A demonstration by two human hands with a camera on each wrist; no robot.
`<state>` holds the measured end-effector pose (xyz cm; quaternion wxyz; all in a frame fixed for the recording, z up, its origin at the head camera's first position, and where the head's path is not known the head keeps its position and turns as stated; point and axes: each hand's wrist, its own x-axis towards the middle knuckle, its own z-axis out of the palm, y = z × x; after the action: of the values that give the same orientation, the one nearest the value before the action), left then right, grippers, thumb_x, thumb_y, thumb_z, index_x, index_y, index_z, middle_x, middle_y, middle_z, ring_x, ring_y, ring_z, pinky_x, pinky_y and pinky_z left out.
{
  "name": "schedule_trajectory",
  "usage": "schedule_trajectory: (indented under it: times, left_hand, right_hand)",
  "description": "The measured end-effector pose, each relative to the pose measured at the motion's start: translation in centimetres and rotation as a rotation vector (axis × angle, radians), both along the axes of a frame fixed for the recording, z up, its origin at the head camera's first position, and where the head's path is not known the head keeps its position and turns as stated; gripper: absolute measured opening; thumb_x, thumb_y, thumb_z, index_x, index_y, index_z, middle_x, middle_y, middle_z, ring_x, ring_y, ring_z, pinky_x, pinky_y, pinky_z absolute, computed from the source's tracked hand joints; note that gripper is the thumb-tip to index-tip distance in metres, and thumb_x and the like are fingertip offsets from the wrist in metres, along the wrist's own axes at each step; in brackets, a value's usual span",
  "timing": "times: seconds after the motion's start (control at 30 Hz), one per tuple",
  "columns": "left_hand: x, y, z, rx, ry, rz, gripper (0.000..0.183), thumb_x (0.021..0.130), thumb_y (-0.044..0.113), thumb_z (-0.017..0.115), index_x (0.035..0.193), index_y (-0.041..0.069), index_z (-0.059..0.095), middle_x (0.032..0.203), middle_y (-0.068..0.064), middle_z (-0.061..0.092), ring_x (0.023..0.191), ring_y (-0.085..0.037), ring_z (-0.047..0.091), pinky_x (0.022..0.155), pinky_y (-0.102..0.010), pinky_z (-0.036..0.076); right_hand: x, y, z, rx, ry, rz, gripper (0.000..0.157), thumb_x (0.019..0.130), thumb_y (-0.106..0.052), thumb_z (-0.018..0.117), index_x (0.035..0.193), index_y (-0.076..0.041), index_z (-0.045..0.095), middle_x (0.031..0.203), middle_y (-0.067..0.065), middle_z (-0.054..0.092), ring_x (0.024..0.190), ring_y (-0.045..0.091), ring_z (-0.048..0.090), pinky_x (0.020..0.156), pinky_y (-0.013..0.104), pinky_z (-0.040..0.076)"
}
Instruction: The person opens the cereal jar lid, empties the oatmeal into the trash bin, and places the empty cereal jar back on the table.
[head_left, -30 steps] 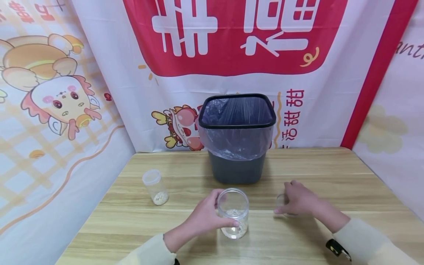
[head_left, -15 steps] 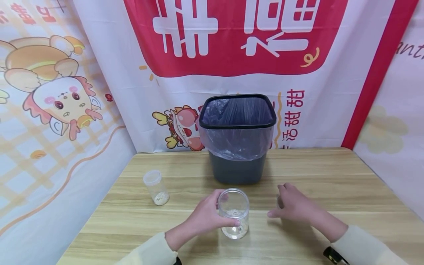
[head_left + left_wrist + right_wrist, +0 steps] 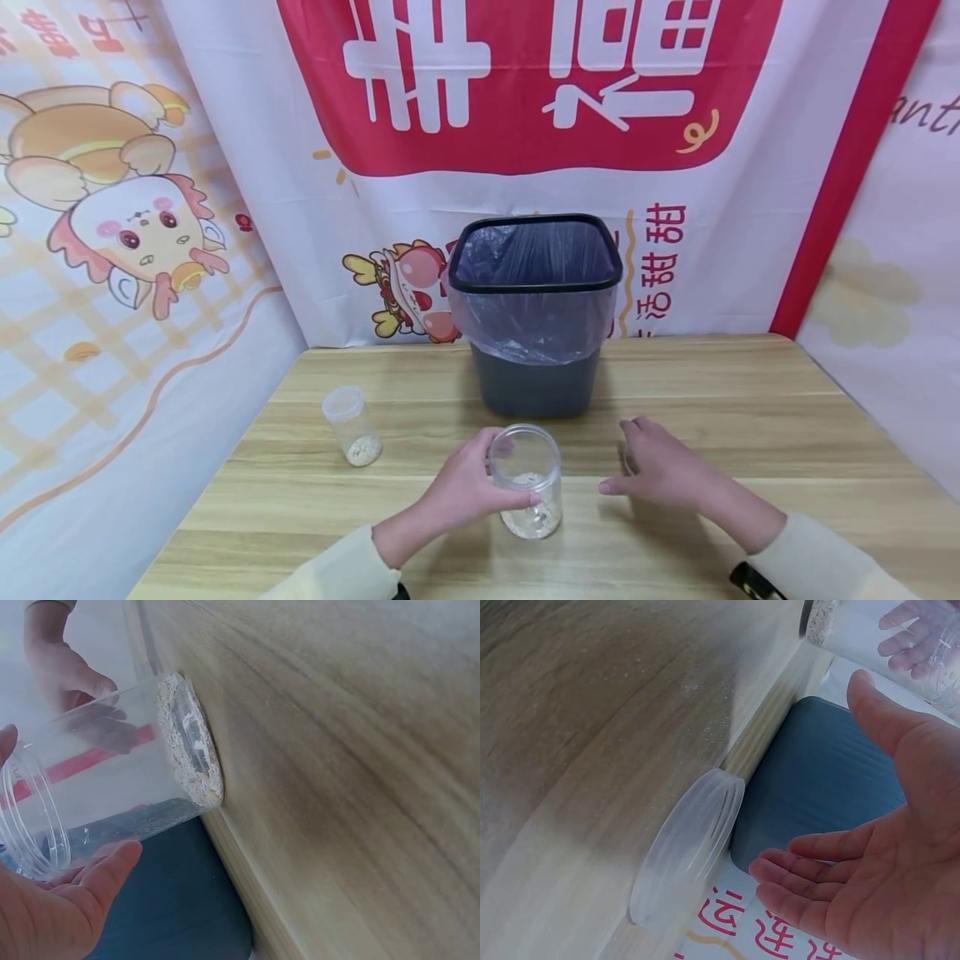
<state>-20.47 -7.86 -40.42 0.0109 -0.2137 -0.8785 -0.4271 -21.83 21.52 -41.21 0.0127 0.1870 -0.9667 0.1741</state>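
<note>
Left hand [image 3: 476, 479]: we see it gripping the clear jar [image 3: 529, 471]
Right hand [image 3: 660, 471]: spread loosely just beside the lid [image 3: 686, 851]
Banner [image 3: 517, 154]: we read 甜甜

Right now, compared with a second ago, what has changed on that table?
The right hand has shifted a little left, toward the clear jar, hiding more of the clear lid in the head view. It is open beside the lid; whether it held the lid before, I can't tell. The left hand still holds the jar; the bin and small container stayed put.
</note>
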Motion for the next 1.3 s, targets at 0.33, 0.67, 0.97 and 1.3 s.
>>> schedule_trajectory:
  times: [0.33,0.67,0.97,1.3]
  left_hand:
    - [-0.1,0.0,-0.3,0.08,-0.017,0.009,0.068,0.064,0.043,0.088,0.116,0.011,0.058,0.109,0.001,0.064,0.103,-0.024,0.06,0.082,-0.035,0.05]
    - [-0.5,0.0,-0.8,0.162,-0.05,-0.008,0.068,0.068,0.04,0.086,0.118,0.004,0.057,0.112,-0.002,0.065,0.108,-0.024,0.061,0.084,-0.037,0.051]
    - [-0.6,0.1,-1.1,0.213,-0.065,-0.027,0.069,0.07,0.037,0.086,0.12,0.003,0.055,0.114,-0.005,0.065,0.109,-0.029,0.061,0.086,-0.037,0.051]
    - [-0.7,0.4,-1.4,0.357,-0.15,-0.088,0.066,0.074,0.021,0.085,0.124,-0.002,0.049,0.126,-0.02,0.058,0.118,-0.038,0.056,0.097,-0.042,0.047]
  right_hand:
    - [0.2,-0.7,1.1,-0.068,-0.012,0.047,0.102,0.069,-0.056,0.08,0.133,0.016,0.043,0.129,0.035,0.047,0.118,0.048,0.048,0.1,0.057,0.039]
    - [0.3,-1.5,1.1,-0.144,0.03,0.157,0.099,0.071,-0.053,0.08,0.14,0.005,0.041,0.136,0.028,0.047,0.125,0.042,0.046,0.103,0.055,0.037]
    - [0.2,-2.6,1.2,-0.187,0.053,0.227,0.096,0.071,-0.053,0.081,0.141,0.002,0.043,0.136,0.021,0.05,0.124,0.036,0.049,0.102,0.052,0.04]
    - [0.0,-3.5,1.0,-0.226,0.034,0.263,0.096,0.072,-0.05,0.081,0.141,0.003,0.042,0.139,0.021,0.048,0.127,0.036,0.046,0.104,0.053,0.037]
